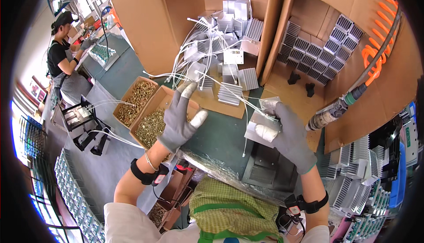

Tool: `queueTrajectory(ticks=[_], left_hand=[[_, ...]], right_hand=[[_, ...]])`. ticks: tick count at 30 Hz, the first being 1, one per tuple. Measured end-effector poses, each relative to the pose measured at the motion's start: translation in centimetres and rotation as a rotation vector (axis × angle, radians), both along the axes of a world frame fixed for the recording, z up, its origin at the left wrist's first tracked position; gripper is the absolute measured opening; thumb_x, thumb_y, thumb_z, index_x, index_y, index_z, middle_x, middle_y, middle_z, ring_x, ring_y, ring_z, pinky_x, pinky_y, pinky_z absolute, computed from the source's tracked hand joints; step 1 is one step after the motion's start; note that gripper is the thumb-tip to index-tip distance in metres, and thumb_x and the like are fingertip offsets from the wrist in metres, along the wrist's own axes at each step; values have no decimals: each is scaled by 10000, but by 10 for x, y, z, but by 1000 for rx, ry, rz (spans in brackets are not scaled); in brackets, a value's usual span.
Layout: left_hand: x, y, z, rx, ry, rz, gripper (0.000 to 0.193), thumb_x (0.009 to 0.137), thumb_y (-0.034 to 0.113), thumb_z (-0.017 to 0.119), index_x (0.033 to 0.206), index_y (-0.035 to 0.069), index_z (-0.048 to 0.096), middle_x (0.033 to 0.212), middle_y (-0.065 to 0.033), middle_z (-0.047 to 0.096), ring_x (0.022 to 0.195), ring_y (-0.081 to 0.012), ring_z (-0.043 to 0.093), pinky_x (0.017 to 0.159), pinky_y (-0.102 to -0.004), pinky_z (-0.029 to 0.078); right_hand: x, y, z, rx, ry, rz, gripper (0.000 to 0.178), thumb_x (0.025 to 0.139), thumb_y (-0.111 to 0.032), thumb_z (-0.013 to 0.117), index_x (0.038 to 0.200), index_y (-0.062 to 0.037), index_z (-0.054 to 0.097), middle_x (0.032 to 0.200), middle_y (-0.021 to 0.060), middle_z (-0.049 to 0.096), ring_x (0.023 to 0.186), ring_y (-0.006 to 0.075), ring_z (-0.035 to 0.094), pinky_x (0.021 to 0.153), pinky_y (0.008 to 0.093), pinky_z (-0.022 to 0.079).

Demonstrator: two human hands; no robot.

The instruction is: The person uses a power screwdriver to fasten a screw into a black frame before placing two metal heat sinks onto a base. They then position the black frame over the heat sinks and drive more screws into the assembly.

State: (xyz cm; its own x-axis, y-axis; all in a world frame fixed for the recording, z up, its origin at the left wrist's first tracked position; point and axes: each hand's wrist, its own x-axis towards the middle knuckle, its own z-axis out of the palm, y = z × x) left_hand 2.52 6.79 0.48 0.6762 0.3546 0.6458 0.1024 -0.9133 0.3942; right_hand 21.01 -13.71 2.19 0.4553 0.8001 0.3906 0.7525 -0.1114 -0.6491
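Observation:
My right hand [289, 134], in a grey glove with pale fingertips, grips a flat silver heat sink [252, 132] with the thumb over its face. White wires [251, 105] trail from this piece toward the upper left. My left hand [179, 118], gloved alike, is raised with thumb and fingers apart and nothing visible in it. It is beside a cardboard box of small brass-coloured screws [151, 127] and just below a tangle of white wires. Ahead lies a heap of finned heat sinks [229, 93] in a cardboard box. A black fixture [270, 170] rests below my right hand.
A pneumatic screwdriver [327, 114] hangs at the right on an orange coiled hose [374, 53]. Behind it, heat sinks [313, 55] stand stacked in a carton. Another screw box [138, 101] is at the left. A person [66, 57] works at a far-left bench.

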Motion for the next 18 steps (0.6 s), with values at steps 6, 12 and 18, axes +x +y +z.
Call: queueTrajectory(ticks=[6, 12, 18], left_hand=[[6, -44, -14, -801, 282, -302, 693, 791, 399, 681, 1299, 13, 410, 1168, -182, 562, 1029, -260, 594, 860, -339, 483], [0, -77, -36, -1392, 64, -372, 769, 785, 394, 698, 1330, -12, 339, 1178, -119, 536, 1066, -228, 554, 914, -340, 449], [-17, 26, 26, -1155, -690, -176, 508, 884, 434, 556, 1206, 55, 454, 1086, -55, 563, 1017, -174, 557, 893, -332, 455]], right_hand=[[-18, 3, -4, 65, 590, 48, 289, 902, -269, 543, 1085, -45, 521, 895, 78, 584, 840, 165, 572, 760, 299, 449], [-46, -15, -2, -103, 440, 283, 401, 907, -293, 526, 1213, -40, 469, 1121, 182, 556, 1028, 279, 564, 874, 327, 428], [-31, -49, 2, 6, 396, 8, 530, 855, -324, 573, 1274, -32, 431, 1253, 189, 473, 1109, 340, 500, 933, 372, 399]])
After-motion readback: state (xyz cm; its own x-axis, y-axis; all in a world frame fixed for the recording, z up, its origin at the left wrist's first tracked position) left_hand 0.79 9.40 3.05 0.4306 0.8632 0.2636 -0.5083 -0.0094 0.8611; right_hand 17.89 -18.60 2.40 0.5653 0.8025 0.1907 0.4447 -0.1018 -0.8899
